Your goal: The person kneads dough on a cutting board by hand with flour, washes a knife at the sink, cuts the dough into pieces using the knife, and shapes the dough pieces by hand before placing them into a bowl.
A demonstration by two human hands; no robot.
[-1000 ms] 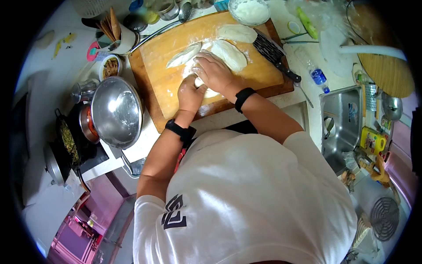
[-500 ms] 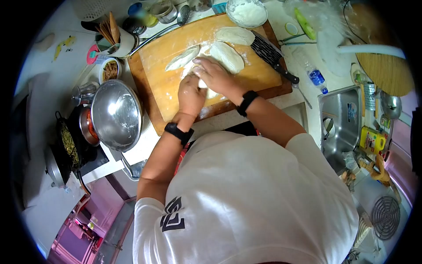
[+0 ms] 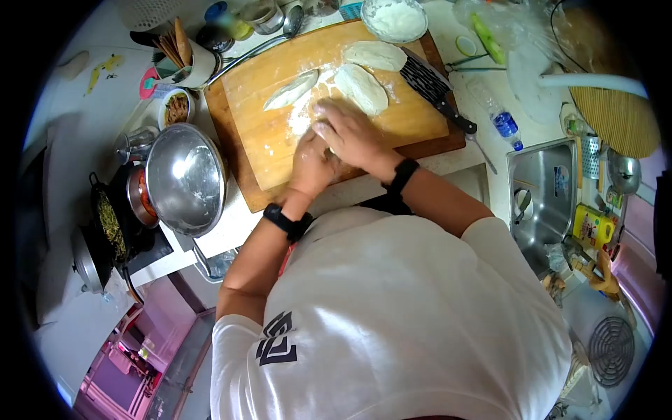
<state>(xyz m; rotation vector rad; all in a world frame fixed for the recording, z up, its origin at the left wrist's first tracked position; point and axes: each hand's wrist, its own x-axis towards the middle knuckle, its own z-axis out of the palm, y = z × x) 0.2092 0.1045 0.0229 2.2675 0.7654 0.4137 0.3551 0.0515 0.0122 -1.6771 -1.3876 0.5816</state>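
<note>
My left hand (image 3: 313, 162) and my right hand (image 3: 351, 136) meet over the near part of a floured wooden board (image 3: 262, 147). Their fingers are curled together around a piece of dough, which they hide almost entirely. Just beyond them lie three flattened dough ovals: one at left (image 3: 291, 91), one in the middle (image 3: 361, 89) and one at the back (image 3: 374, 56). Loose white flour (image 3: 302, 115) is scattered between my fingers and these ovals. A cleaver with a patterned dark blade (image 3: 424, 78) rests on the board's right side, its black handle pointing toward me.
A large steel bowl (image 3: 185, 180) stands left of the board, near a black pan of chopped greens (image 3: 110, 227). Behind the board are a bowl of flour (image 3: 394, 21) and a ladle (image 3: 292, 22). To the right are a plastic bottle (image 3: 505, 126) and a sink (image 3: 542, 203).
Both hands have drawn slightly toward my body, still together. The dough seen beneath them earlier is now almost covered, and more floured board shows beyond my fingers.
</note>
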